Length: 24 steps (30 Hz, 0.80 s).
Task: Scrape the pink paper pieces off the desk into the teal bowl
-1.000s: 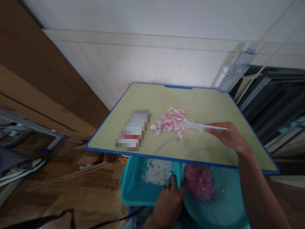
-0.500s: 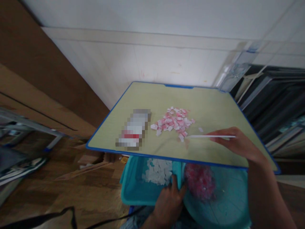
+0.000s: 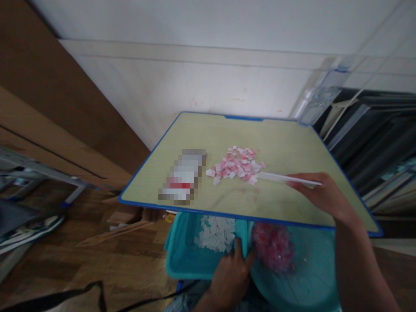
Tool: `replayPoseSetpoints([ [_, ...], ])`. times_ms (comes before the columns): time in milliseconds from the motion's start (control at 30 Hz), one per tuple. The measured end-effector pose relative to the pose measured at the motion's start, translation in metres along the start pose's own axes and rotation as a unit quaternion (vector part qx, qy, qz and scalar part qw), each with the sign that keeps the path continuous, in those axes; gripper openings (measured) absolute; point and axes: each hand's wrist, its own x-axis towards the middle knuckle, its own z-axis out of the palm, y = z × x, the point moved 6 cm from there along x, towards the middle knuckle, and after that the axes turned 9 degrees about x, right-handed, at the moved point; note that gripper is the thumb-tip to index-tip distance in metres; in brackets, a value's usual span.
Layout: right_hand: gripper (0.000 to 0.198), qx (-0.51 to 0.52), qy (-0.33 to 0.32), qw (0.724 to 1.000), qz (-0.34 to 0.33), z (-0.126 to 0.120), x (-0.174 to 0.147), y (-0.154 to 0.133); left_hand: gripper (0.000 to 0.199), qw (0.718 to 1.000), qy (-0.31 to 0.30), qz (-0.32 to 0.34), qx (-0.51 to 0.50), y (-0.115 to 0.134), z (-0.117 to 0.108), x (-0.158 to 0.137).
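My right hand [image 3: 316, 190] is closed on a long, thin white strip [image 3: 279, 178], held just above or on the board. The strip's far end touches the right side of a pile of small pink and white paper-like pieces [image 3: 238, 164]. The pile lies on a pale yellow board [image 3: 279, 138] with a blue edge. Below the board, my left hand [image 3: 232, 275] pinches the right rim of a teal rectangular tub [image 3: 186, 275], forefinger inside. White flat pieces [image 3: 217, 234] lie in that tub.
A pixelated flat object [image 3: 183, 175] lies left of the pile. Right of the tub, a teal round basin [image 3: 312, 281] holds a pink-red clump [image 3: 273, 249]. Dark flat items [image 3: 383, 130] are stacked at right. Cardboard scraps [image 3: 126, 216] lie on the wooden floor.
The strip's tip has moved up and slightly away from me, pushing a few near pieces up against the pile. My left hand has stayed on the tub rim.
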Motion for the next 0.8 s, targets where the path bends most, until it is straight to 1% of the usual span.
replayPoseSetpoints([
  [33,0.030,0.000,0.004,1.000,0.002,-0.001,0.000,0.000,0.052,1.000,0.002,-0.002,0.000,0.000,0.000,0.000],
  [133,0.029,0.006,-0.026,1.000,0.010,0.000,-0.002,0.002,0.056,1.000,0.007,-0.005,0.003,0.000,0.000,0.000],
  [200,0.028,-0.001,-0.032,0.999,0.010,-0.001,-0.003,0.004,0.057,1.000,0.008,-0.004,0.005,0.000,0.000,0.001],
  [333,0.030,-0.023,0.031,0.999,0.009,-0.011,-0.003,0.008,0.055,1.000,0.002,0.001,0.006,0.001,0.000,0.001],
  [433,0.031,-0.009,0.043,0.999,0.007,-0.010,-0.003,0.007,0.053,1.000,-0.006,-0.001,0.006,0.001,0.000,0.000],
  [500,0.030,-0.001,0.025,1.000,0.005,-0.004,-0.003,0.004,0.054,1.000,-0.013,-0.005,0.004,0.001,0.000,0.000],
  [600,0.029,0.005,-0.024,1.000,0.006,0.004,-0.003,-0.001,0.053,1.000,-0.020,-0.007,-0.003,0.000,-0.001,0.000],
  [667,0.029,0.006,-0.037,0.999,0.009,0.006,-0.003,-0.001,0.050,1.000,-0.021,-0.005,-0.006,0.000,-0.001,0.000],
  [800,0.030,0.005,0.013,1.000,0.014,0.000,0.000,0.002,0.049,1.000,-0.005,-0.002,-0.001,0.000,0.000,0.001],
])
